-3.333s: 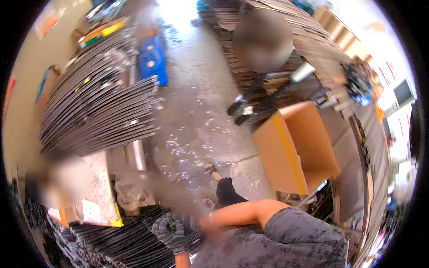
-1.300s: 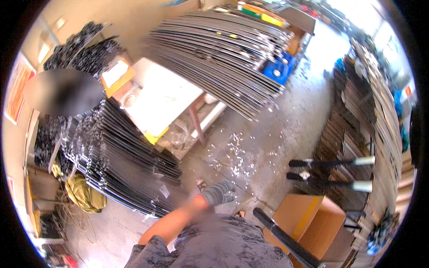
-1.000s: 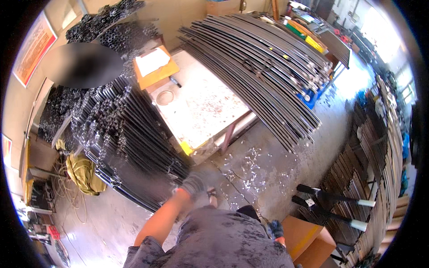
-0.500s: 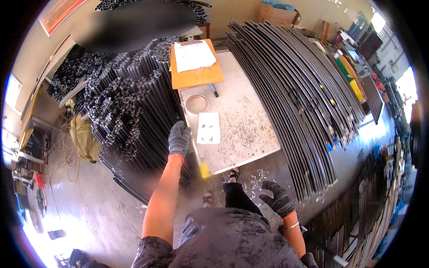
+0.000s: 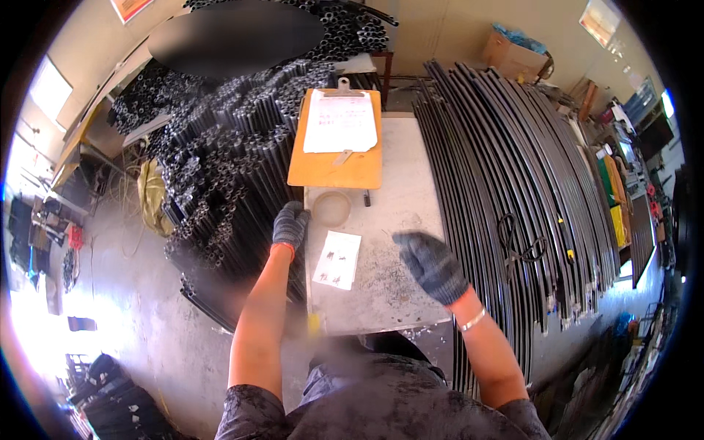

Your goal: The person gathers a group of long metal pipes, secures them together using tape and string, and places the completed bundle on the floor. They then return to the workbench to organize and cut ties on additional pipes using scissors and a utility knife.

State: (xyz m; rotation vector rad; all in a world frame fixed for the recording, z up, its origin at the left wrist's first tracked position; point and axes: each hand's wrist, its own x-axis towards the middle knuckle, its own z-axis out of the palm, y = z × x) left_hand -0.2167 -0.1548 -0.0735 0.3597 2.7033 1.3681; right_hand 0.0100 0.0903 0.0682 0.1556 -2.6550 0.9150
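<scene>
My left hand [image 5: 291,226], in a grey knit glove with an orange cuff, is closed at the left edge of a white worktable [image 5: 396,158], beside a stack of dark metal tubes [image 5: 253,172]. My right hand [image 5: 431,268], gloved alike, hovers above the tabletop with its fingers stretched leftward and nothing in it. Between the hands lie white paper slips [image 5: 337,260] with handwriting. Beyond them sit a round shallow dish [image 5: 331,210] and a dark pen [image 5: 367,198], partly under an orange clipboard [image 5: 337,170] that carries white sheets [image 5: 341,125].
Long dark bars [image 5: 484,183] lie side by side right of the table, with a black cord loop [image 5: 506,231] on them. A cardboard box [image 5: 517,57] stands at the back wall. An olive sack [image 5: 152,198] leans against the tube stack's left side.
My right hand has risen from low beside my body to above the tabletop. The left hand stays at the table's edge. The view has shifted, and I stand closer to the table.
</scene>
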